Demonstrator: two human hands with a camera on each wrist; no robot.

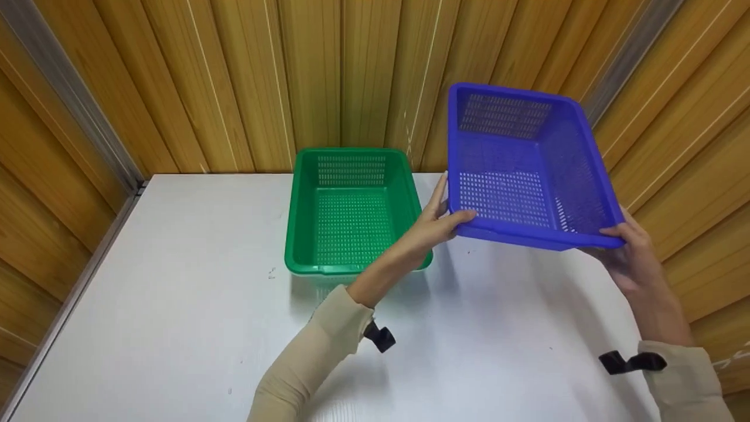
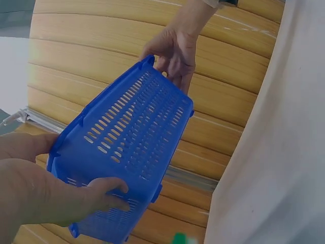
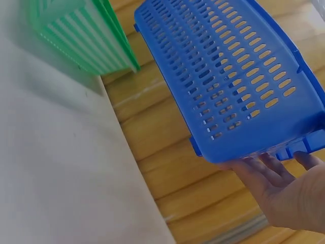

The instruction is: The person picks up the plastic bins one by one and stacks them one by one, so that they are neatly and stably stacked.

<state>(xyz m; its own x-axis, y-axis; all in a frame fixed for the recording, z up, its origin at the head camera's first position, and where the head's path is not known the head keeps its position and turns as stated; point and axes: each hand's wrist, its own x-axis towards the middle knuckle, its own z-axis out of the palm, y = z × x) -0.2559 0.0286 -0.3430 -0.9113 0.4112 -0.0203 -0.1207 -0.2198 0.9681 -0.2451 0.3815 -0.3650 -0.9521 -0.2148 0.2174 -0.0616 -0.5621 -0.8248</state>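
Note:
Both hands hold a blue plastic basket (image 1: 504, 155) with slotted walls, raised above the table at the right and tilted so its inside faces the head camera. My left hand (image 1: 433, 225) grips its left side near the front corner, thumb over the rim. At the front right corner, my right hand (image 1: 633, 255) grips the rim with the thumb on top and fingers beneath. The left wrist view shows left fingers (image 2: 109, 190) lying against the basket's slotted outer wall. A green plastic basket (image 1: 291, 217) stands upright on the table, just left of the blue one.
The white table (image 1: 176, 305) spreads beneath both arms. Yellow wood-look panels (image 1: 246, 82) rise behind it and along both sides, close to the blue basket at the right. Metal strips (image 1: 82, 82) run down the panel corners. Black straps (image 1: 381, 337) hang at both sleeves.

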